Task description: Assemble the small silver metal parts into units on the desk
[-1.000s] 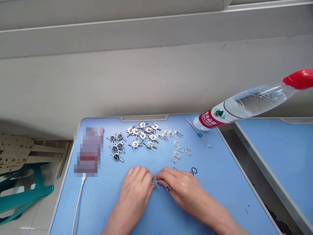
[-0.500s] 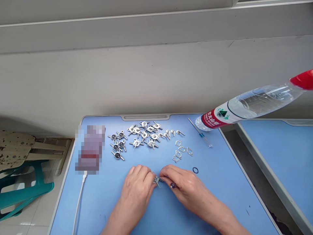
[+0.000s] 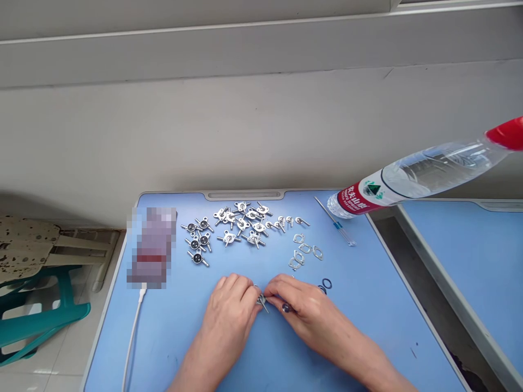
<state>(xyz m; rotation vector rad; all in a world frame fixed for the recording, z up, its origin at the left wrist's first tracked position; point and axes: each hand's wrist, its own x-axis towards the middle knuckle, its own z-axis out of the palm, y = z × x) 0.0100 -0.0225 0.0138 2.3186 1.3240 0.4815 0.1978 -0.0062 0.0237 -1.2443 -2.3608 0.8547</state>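
Observation:
My left hand [image 3: 232, 307] is closed on a small metal fitting [image 3: 262, 300], whose thin pin sticks out past the fingertips. Most of that fitting is hidden by the fingers. Just to its right, my right hand [image 3: 302, 305] pinches with thumb and forefinger at the fitting's edge. A small part with a dark, shiny round end [image 3: 286, 308] pokes out from under the right fingers; the rest of it is covered. Black rubber rings [image 3: 327, 283] lie beside the right hand. Beyond it are several thin metal gaskets [image 3: 304, 249].
Several metal fittings [image 3: 229, 238] lie towards the back, with black-faced ones [image 3: 198, 258] to their left. Small pinned parts [image 3: 300, 221] and a screwdriver [image 3: 337, 224] lie right of them. A water bottle [image 3: 368, 197] stands at back right; a phone [image 3: 151, 247] with a white cable [image 3: 133, 332] is left.
My right hand has shifted slightly left, closer to the fitting, and more black ring shows behind it. My left hand has barely moved.

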